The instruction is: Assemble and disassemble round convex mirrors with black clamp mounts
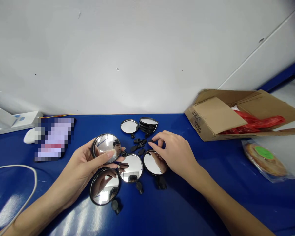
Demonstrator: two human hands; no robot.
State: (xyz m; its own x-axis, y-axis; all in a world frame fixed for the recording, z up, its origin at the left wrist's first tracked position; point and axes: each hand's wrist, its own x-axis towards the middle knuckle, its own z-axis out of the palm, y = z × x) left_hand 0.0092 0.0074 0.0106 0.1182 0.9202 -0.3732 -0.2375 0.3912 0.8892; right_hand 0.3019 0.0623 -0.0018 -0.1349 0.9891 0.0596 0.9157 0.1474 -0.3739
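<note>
The left hand [85,160] grips a round mirror [102,145], thumb laid across its glass, above the tabletop [177,209]; the right hand [175,150] has its thumb and forefinger drawn close together beside some small black parts [139,144] (whether they pinch one, I cannot tell); three more mirrors [130,167] lie between and below the hands, each with a black fitting near its lower edge; farther back, a single mirror [129,126] rests beside a mirror stack [148,127]; on the right, an open cardboard box [217,113] holds red plastic [260,123].
</note>
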